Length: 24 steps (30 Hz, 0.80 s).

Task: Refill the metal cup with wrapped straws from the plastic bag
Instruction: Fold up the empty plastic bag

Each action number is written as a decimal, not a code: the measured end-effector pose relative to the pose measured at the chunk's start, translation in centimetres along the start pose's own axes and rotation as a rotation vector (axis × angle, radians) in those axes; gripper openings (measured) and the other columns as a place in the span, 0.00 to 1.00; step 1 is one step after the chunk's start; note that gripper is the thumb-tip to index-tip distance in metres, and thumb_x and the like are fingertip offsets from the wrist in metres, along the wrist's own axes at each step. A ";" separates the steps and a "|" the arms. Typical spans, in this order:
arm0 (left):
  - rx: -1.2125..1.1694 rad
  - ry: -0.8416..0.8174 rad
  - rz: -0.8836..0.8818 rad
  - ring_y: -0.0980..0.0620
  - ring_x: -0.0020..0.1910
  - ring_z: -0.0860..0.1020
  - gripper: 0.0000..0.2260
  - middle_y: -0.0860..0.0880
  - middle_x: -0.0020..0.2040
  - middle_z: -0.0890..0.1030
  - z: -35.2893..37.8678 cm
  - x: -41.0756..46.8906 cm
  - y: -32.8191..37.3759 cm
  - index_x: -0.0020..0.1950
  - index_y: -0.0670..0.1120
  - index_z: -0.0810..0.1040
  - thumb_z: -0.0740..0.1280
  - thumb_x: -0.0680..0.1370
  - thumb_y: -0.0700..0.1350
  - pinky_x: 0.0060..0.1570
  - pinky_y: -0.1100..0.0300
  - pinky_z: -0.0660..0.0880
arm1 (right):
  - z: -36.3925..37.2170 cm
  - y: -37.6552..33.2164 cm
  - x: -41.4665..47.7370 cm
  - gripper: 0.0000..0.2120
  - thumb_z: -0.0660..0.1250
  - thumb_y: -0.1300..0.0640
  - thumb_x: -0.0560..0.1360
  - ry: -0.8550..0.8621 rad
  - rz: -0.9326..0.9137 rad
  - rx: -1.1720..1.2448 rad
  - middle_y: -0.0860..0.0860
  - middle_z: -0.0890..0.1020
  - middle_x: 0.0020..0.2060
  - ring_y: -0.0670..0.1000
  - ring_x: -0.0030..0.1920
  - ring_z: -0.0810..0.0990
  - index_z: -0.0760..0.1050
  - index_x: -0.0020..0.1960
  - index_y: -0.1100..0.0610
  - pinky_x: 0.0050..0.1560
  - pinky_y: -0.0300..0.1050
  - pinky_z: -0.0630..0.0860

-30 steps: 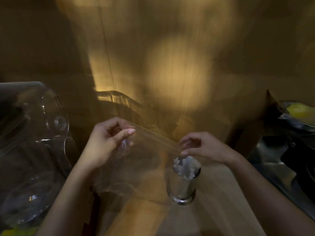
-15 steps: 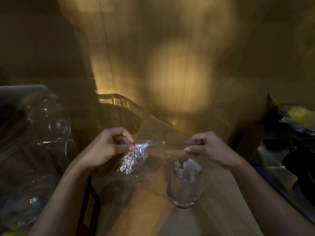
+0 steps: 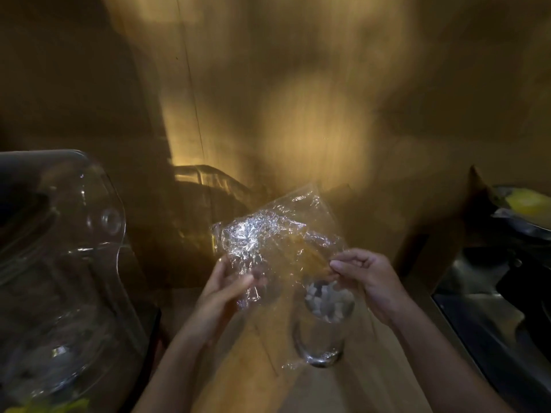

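Hands, 2, left and right, holding 1 plastic bag, 1 metal cup

Your left hand and right hand are both bare, with no gloves, rings or watch showing. Your forearms, running off toward 6 o'clock, are bare as well; no sleeve reaches into view.

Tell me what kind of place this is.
Probably a cafe or restaurant service counter: a metal cup packed with wrapped straws stands on a wooden counter, a clear domed cover sits to the left, and a steel sink lies to the right.
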<state>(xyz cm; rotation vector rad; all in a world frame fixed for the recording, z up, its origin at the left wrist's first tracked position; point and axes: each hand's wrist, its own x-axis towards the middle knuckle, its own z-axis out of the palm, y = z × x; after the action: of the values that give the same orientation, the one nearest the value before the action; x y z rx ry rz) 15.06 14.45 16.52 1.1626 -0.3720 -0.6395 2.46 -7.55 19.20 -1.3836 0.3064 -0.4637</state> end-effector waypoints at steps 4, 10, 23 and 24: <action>0.150 0.271 0.128 0.53 0.30 0.77 0.04 0.51 0.30 0.82 0.8 0.7 -0.2 0.36 0.47 0.82 0.74 0.66 0.38 0.36 0.58 0.73 | 0.1 0.9 -0.2 0.05 0.71 0.64 0.62 0.016 0.020 -0.029 0.53 0.84 0.28 0.49 0.29 0.81 0.79 0.38 0.63 0.29 0.38 0.78; 0.050 0.020 0.044 0.54 0.39 0.83 0.06 0.51 0.39 0.85 0.7 0.2 -0.2 0.42 0.46 0.82 0.71 0.67 0.44 0.36 0.65 0.78 | -0.6 2.2 0.0 0.08 0.73 0.60 0.58 0.106 0.064 0.005 0.52 0.84 0.29 0.50 0.31 0.81 0.81 0.37 0.59 0.38 0.42 0.77; 0.302 0.071 0.057 0.55 0.26 0.75 0.12 0.52 0.25 0.77 -0.1 -0.1 -0.6 0.32 0.47 0.80 0.66 0.75 0.38 0.24 0.67 0.73 | -2.6 3.6 -0.6 0.04 0.73 0.60 0.64 0.009 0.135 -0.161 0.51 0.83 0.26 0.47 0.26 0.78 0.83 0.37 0.59 0.27 0.38 0.75; 0.289 0.075 0.043 0.52 0.28 0.76 0.10 0.50 0.27 0.78 -0.1 -0.1 -0.7 0.34 0.46 0.80 0.66 0.75 0.38 0.25 0.64 0.75 | -2.7 3.6 -0.6 0.02 0.72 0.62 0.65 0.002 0.132 -0.150 0.51 0.83 0.27 0.46 0.26 0.78 0.83 0.37 0.59 0.26 0.37 0.75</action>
<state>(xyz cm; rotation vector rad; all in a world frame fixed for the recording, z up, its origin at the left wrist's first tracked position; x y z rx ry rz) 14.92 14.44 15.85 1.4459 -0.4345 -0.5138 1.16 -9.18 15.20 -1.4980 0.4385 -0.3384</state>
